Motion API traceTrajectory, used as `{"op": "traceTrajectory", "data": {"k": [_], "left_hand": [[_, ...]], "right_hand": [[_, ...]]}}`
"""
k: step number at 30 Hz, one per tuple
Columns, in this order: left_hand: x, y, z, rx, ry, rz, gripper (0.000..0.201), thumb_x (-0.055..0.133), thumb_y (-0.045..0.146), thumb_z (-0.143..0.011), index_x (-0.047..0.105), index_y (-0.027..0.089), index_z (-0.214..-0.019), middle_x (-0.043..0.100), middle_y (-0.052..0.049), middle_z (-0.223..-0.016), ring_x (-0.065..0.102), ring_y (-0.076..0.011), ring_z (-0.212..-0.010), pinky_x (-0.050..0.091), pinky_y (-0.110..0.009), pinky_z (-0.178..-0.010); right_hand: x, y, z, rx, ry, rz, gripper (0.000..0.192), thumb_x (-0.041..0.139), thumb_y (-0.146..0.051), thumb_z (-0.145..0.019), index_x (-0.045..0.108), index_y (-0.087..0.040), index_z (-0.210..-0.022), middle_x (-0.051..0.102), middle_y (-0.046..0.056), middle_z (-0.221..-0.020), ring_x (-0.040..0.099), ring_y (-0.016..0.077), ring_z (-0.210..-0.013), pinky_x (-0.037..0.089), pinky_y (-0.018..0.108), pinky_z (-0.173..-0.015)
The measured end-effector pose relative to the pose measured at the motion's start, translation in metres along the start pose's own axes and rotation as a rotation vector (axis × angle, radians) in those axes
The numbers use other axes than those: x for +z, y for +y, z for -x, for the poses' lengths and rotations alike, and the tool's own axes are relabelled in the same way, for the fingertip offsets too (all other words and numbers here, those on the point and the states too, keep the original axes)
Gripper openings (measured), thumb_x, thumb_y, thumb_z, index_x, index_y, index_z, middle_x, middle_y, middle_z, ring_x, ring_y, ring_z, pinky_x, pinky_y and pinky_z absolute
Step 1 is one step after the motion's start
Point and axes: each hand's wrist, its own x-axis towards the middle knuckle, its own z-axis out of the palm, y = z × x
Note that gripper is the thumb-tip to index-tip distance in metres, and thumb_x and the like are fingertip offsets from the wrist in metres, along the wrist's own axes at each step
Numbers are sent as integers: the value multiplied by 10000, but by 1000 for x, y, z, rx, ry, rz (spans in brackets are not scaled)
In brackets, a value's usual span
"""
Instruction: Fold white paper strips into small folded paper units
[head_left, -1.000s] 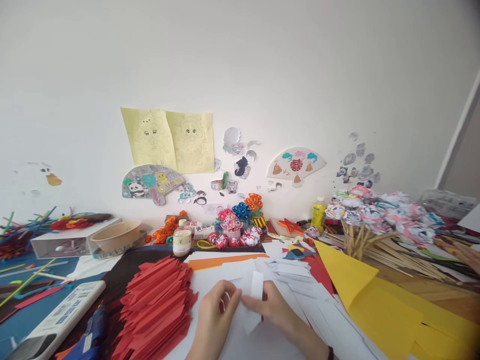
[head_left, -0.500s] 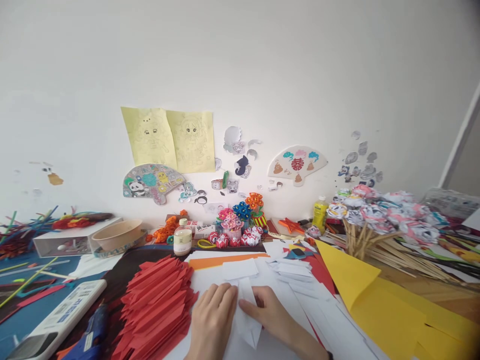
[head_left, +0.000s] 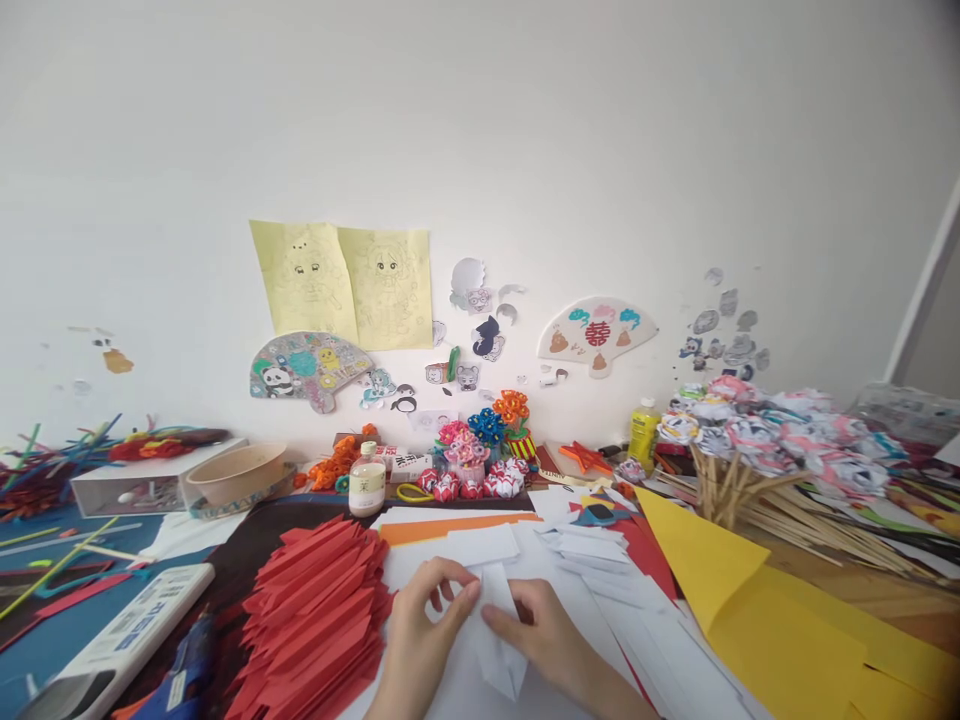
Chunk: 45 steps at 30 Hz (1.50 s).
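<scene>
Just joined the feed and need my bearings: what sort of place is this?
Most likely a home paper-craft desk. Both hands, left hand and right hand, fold a white paper strip beside a stack of folded red paper; paper flowers on sticks lie to the right, and cartoon cut-outs cover the wall.

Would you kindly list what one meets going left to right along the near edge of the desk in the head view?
Blue glue gun → red folded paper stack → left hand → white folded paper strip → right hand → yellow paper sheets.
</scene>
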Motion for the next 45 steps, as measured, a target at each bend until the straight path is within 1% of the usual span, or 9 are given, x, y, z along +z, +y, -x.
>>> {"op": "traceTrajectory", "data": {"k": [5, 9, 16, 20, 25, 32, 36, 40, 45], "left_hand": [[3, -4, -3, -162, -52, 163, 281, 661, 454, -719, 646, 175, -746, 632, -9, -706, 487, -122, -588, 364, -207, -541], [4, -3, -2, -193, -99, 179, 306, 667, 472, -700, 633, 168, -688, 574, 9, -636, 440, -116, -579, 330, -205, -541], [4, -6, -1, -269, -100, 210, 368, 699, 518, -642, 597, 165, -627, 402, 53, -532, 334, -92, -521, 238, -204, -510], [7, -14, -1, -278, -87, 235, 390, 705, 533, -629, 595, 159, -626, 366, 64, -516, 303, -78, -495, 194, -203, -487], [8, -20, 0, -290, -94, 269, 387, 705, 525, -641, 586, 157, -632, 328, 78, -490, 265, -66, -467, 148, -205, -468], [6, -15, -2, -266, -156, 268, 366, 681, 504, -683, 595, 148, -667, 416, 60, -546, 285, -64, -486, 171, -198, -466], [4, -14, -3, -211, -133, 247, 333, 643, 486, -731, 650, 153, -719, 531, 14, -620, 403, -101, -575, 273, -195, -508], [4, -16, -2, -209, -106, 227, 349, 636, 492, -735, 668, 145, -703, 570, 2, -605, 411, -103, -554, 289, -201, -509], [0, -8, -2, -201, -121, 145, 326, 604, 464, -774, 681, 151, -722, 644, -26, -689, 468, -125, -592, 331, -216, -550]], "right_hand": [[0, -3, 1, -9, -36, -31, 505, 507, -613, -810, 504, -150, -608, 293, -40, -595, 255, 95, -563, 194, 228, -482], [0, -4, 1, 8, -38, -27, 505, 519, -601, -807, 456, -159, -572, 280, -42, -579, 247, 93, -555, 178, 233, -477], [-2, -2, 2, 15, -30, 15, 525, 558, -585, -781, 338, -183, -524, 252, -56, -548, 231, 84, -533, 165, 237, -470], [-4, 0, 0, -1, -17, 27, 544, 558, -566, -791, 264, -194, -523, 204, -63, -548, 203, 79, -526, 150, 244, -468], [-4, 2, 0, -18, 9, 19, 527, 540, -517, -821, 240, -198, -529, 170, -64, -555, 190, 77, -519, 141, 246, -461], [-4, -2, 0, -28, 0, -24, 491, 547, -449, -826, 250, -197, -526, 192, -61, -550, 204, 77, -519, 153, 239, -458], [-5, -4, 0, -21, 5, -27, 486, 561, -414, -822, 239, -198, -528, 185, -61, -556, 201, 77, -523, 153, 241, -462], [-5, -4, 1, -11, -30, -61, 465, 566, -403, -819, 263, -195, -534, 205, -58, -561, 208, 77, -528, 155, 239, -462], [-5, -3, 1, -17, -37, -62, 457, 568, -396, -820, 266, -194, -541, 205, -60, -568, 206, 77, -532, 155, 238, -463]]}}
